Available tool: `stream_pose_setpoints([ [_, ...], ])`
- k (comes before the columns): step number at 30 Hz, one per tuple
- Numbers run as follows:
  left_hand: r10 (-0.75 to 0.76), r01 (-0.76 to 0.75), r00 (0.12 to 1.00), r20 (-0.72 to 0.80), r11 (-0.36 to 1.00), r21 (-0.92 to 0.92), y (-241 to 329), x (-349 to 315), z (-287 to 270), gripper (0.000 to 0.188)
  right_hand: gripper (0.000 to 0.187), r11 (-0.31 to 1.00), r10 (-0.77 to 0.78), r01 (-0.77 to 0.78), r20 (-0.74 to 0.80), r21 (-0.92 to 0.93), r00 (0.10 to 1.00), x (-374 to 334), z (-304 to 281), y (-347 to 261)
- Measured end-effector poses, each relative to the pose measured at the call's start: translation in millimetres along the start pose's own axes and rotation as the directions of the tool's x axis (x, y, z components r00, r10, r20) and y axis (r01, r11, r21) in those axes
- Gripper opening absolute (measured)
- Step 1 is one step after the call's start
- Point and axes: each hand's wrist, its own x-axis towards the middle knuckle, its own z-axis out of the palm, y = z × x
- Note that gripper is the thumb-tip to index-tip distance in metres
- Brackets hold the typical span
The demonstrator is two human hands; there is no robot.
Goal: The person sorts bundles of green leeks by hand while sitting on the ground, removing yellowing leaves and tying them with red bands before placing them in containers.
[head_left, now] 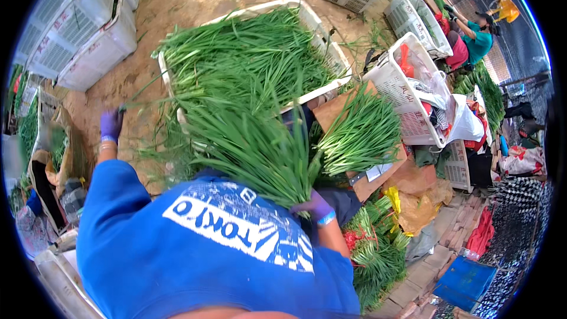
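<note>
My right hand (315, 206), in a purple glove, is closed around the lower stems of a large bunch of garlic chives (254, 142). The long green leaves fan out up and left, over the near edge of a white plastic crate (322, 28). That crate is heaped with loose garlic chives (242, 59). Out to the left, my left hand (111, 125), gloved in purple too, is held away from the bunch with its fingers drawn together. A few thin green blades trail near its fingertips; what it grips is too small to make out.
A neat pile of chives (361, 133) lies on cardboard (378, 183) at my right, with tied bundles (378, 248) below. White crates (97, 47) are stacked at far left. Another crate (407, 91) holds bags. A person in a green shirt (477, 41) works at far right.
</note>
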Motion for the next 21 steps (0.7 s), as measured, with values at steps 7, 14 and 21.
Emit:
stream_pose_setpoints([
  [7,-0.483,0.388,0.862,0.154,0.433,-0.814,103.2,12.8,-16.0,0.025,0.056,0.9,-0.082,0.174,-0.237,0.4,0.968,-76.7,-22.8,15.5],
  [14,-0.098,0.189,0.981,0.165,0.353,-0.916,203.9,110.8,-75.4,0.028,0.063,0.792,-0.287,0.367,-0.233,0.488,0.929,-78.1,-44.1,33.2],
  [21,0.205,-0.171,0.975,-0.085,0.448,-0.878,289.7,201.1,-164.0,0.033,0.063,0.735,-0.395,0.472,-0.259,0.487,0.881,-64.2,-22.4,26.5],
])
